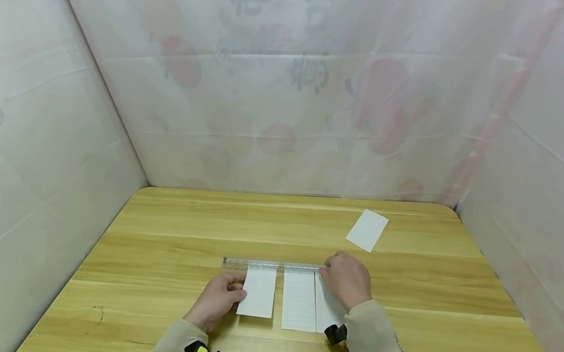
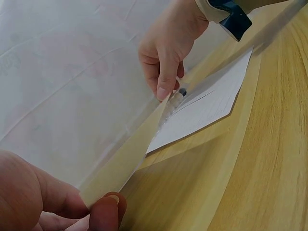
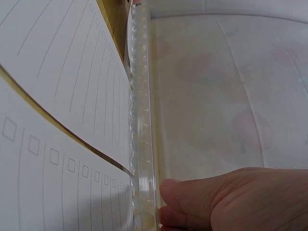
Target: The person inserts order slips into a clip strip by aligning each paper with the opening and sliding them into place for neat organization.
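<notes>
Both hands are down on the pale wooden surface (image 1: 171,232), one at each end of a long clear plastic ruler (image 1: 274,267) lying crosswise in front of the person. The left hand (image 1: 217,299) pinches the ruler's left end between thumb and forefinger; the left wrist view shows those two fingertips closed on its thin edge. The right hand (image 1: 347,279) rests fingers-down on the right end, curled over it and pressing it against the sheets.

Just below the ruler lie three white lined paper slips (image 1: 299,300), side by side with their top edges against or just under it. A fourth white slip (image 1: 367,230) lies well apart, farther back to the right.

That ruler looks light, stiff and slick, likely to skate on the smooth wood unless held at both ends, as it is now. The slips look thin and floppy, best slid flat or lifted by a corner; a careless nudge would shift them.

Both forearms, in beige sleeves, reach forward low and nearly parallel, wrists close to the surface.
</notes>
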Demonstrator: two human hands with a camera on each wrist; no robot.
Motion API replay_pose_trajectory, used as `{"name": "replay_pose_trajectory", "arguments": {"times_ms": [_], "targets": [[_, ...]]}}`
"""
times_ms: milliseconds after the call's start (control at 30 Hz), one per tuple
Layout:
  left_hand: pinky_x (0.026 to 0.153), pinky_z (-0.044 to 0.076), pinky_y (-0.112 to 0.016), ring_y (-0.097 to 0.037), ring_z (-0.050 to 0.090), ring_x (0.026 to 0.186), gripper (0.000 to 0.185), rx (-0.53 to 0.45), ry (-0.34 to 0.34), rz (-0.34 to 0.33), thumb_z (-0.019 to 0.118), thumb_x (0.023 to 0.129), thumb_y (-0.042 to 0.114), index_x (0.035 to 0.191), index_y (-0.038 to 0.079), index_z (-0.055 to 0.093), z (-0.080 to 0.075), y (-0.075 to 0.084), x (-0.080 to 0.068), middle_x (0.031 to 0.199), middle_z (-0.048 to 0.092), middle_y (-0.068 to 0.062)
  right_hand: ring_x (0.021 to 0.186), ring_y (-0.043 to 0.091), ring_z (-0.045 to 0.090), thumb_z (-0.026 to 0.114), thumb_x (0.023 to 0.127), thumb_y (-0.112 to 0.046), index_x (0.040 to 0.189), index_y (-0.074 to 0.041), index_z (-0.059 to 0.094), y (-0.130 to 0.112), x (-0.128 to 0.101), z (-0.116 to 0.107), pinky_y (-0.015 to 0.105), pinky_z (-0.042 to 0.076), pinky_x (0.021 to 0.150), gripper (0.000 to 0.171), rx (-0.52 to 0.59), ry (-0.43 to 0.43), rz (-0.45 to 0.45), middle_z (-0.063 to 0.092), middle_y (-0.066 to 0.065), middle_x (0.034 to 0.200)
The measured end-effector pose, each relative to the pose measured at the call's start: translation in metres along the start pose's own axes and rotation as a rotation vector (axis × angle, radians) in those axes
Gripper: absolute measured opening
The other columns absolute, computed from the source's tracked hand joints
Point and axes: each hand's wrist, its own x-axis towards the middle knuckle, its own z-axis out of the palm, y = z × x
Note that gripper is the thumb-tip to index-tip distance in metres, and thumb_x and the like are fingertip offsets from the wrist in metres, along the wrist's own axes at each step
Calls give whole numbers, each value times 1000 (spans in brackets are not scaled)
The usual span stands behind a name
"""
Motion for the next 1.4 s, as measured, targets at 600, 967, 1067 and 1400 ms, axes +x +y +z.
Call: {"name": "replay_pose_trajectory", "arguments": {"times_ms": [600, 967, 1067, 1400], "targets": [[61, 48, -24, -14, 54, 76, 45, 1, 4, -1, 57, 89, -7, 131, -19, 44, 7, 3, -2, 96, 59, -15, 79, 24, 64, 67, 87, -23, 89, -10, 77, -2, -1, -1, 41, 52, 68, 16, 5, 6, 2, 67, 4, 89], [61, 48, -25, -14, 54, 75, 45, -1, -6, 6, 58, 88, -8, 130, -18, 46, 11, 2, 0, 93, 59, -13, 79, 23, 64, 68, 86, -23, 89, -10, 77, -1, -1, -1, 41, 52, 67, 16, -4, 4, 0, 67, 4, 88], [61, 47, -24, -14, 53, 74, 46, 2, -6, 7, 58, 87, -8, 130, -19, 45, 11, 2, 1, 93, 59, -13, 78, 23, 64, 68, 86, -23, 89, -9, 77, -1, -1, -1, 40, 52, 67, 16, -2, 4, 0, 67, 4, 87], [63, 48, -26, -15, 53, 76, 46, 7, -13, 4, 57, 88, -7, 131, -19, 44, 12, 2, 1, 95, 59, -14, 77, 23, 64, 68, 86, -23, 89, -10, 77, -1, 0, -1, 40, 51, 66, 16, -3, 18, -6, 67, 4, 86]]}}
